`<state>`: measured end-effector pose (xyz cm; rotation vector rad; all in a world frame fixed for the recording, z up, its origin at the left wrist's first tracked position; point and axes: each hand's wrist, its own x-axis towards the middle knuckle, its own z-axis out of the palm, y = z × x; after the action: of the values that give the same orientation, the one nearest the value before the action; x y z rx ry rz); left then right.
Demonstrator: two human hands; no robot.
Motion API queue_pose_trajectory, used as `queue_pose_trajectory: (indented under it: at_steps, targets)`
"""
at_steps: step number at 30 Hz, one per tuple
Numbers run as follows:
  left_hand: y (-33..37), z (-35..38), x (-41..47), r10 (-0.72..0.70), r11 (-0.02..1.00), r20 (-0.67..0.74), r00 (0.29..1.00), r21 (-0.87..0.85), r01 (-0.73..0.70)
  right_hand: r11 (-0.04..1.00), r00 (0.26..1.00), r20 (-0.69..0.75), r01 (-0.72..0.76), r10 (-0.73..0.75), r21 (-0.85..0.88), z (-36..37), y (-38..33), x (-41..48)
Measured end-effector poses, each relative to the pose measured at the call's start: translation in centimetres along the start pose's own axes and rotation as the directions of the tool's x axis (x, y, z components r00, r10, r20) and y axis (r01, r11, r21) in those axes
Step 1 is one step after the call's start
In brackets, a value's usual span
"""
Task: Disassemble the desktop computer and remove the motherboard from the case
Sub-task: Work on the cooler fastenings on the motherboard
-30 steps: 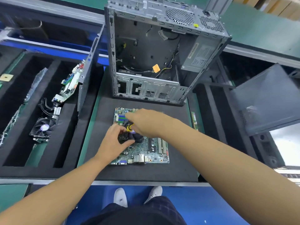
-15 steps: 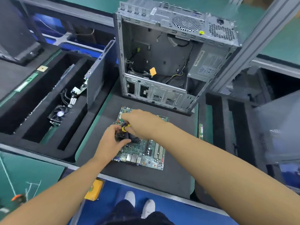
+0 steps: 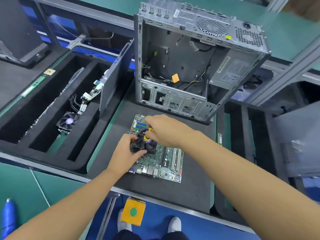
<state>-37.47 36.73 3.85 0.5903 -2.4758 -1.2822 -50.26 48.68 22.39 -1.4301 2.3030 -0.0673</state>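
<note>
Already out of the case point(image 3: 190, 66), the motherboard point(image 3: 166, 163) lies flat on the black foam mat point(image 3: 190, 184), just in front of the case's open side. Both hands are over the board's left half, close together. The left hand point(image 3: 127, 149) grips the black cooling fan point(image 3: 147, 146) that sits on the board, fingers curled round its near edge. The right hand point(image 3: 166, 130) reaches in from the far side and pinches a screwdriver point(image 3: 150, 130) with a yellow handle, held upright over the fan; its tip is hidden. The board's right half, with its long slots and rear ports, lies bare beside the right forearm.

To the left, a side panel point(image 3: 112, 87) leans on edge against a foam tray point(image 3: 52, 144), and a loose fan point(image 3: 67, 121) rests in one of the tray's slots. A memory stick point(image 3: 219, 139) lies on the green strip to the right of the mat.

Compared with half a second ago, the hands keep the same grips and the board has not shifted on the mat. Only the view has swung: an orange box point(image 3: 133, 212) under the bench edge now shows in full
</note>
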Motion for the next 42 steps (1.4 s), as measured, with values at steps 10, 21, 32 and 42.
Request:
queue_pose_trajectory:
  at_steps: [10, 21, 32, 42]
  targets:
    - [2.4, 2.6, -1.0, 0.106, 0.994, 0.12, 0.987, 0.008, -0.108, 0.996, 0.996, -0.037, -0.087, 0.086, -0.022, 0.4, 0.9, -2.0]
    - [6.7, 7.3, -2.0, 0.254, 0.966, 0.066, 0.965, -0.06, -0.25, 0.983, 0.975, -0.126, -0.184, 0.185, 0.014, 0.4, 7.5, -9.3]
    - [12.7, 16.4, -3.1, 0.109, 0.994, 0.186, 0.977, 0.004, -0.111, 0.974, 0.965, -0.138, -0.221, 0.224, 0.039, 1.0, 17.2, -18.2]
    - [15.6, 22.1, -5.9, 0.014, 0.999, 0.149, 0.989, -0.049, -0.006, 0.988, 0.983, -0.106, -0.144, 0.149, 0.051, 2.3, 20.2, -22.8]
